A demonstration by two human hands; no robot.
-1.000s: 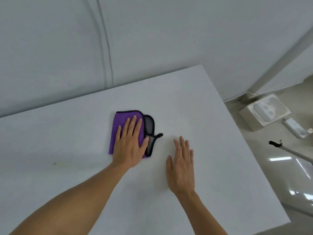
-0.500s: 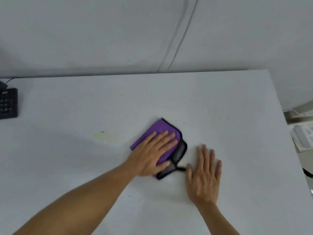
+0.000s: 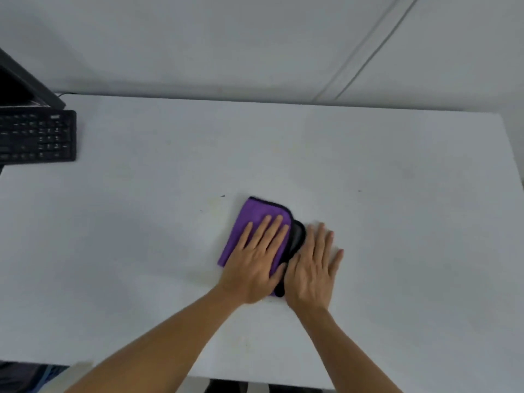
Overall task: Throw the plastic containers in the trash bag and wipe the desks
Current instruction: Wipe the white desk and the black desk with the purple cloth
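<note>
Just below the frame's centre, the left hand point(image 3: 256, 260) presses flat, fingers spread, on a folded purple cloth point(image 3: 256, 222) on the white surface point(image 3: 397, 222); the right hand point(image 3: 313, 265) lies flat beside it. Soft and light, the cloth probably bunches unless pressed mid-fold.

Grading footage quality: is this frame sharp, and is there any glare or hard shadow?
Head view: soft overall, keyboard keys unreadable; light even and dim, no glare on the desk; only faint shadows beside the left hand and purple cloth.

Pale grey wall point(image 3: 226, 38) behind; black keyboard point(image 3: 37, 136) far left.
</note>
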